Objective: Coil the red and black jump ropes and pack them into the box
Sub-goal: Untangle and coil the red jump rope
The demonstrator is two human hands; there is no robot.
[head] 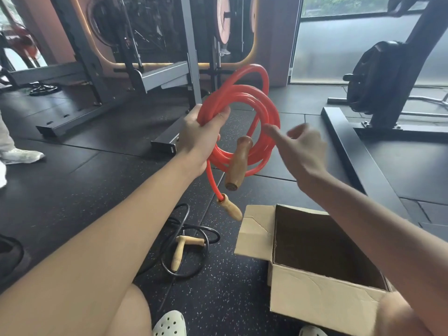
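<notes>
My left hand (202, 135) grips the coiled red jump rope (263, 103) at the left side of its loops, held up in front of me. Its two wooden handles (237, 163) hang from the coil, one inside the loops and one dangling lower. My right hand (299, 147) hovers just right of the coil with fingers apart and the forefinger close to the loops, holding nothing. The black jump rope (194, 232) lies in loose loops on the floor with its wooden handles crossed. The open cardboard box (322, 294) sits on the floor at lower right, with nothing visible inside.
A dark rubber gym floor (84, 178) spreads all around. A steel rack frame (167, 141) stands behind the rope. A machine base with weight plates (378, 78) is at the right. Another person's white shoe (21, 156) is at far left. My sandals show at the bottom.
</notes>
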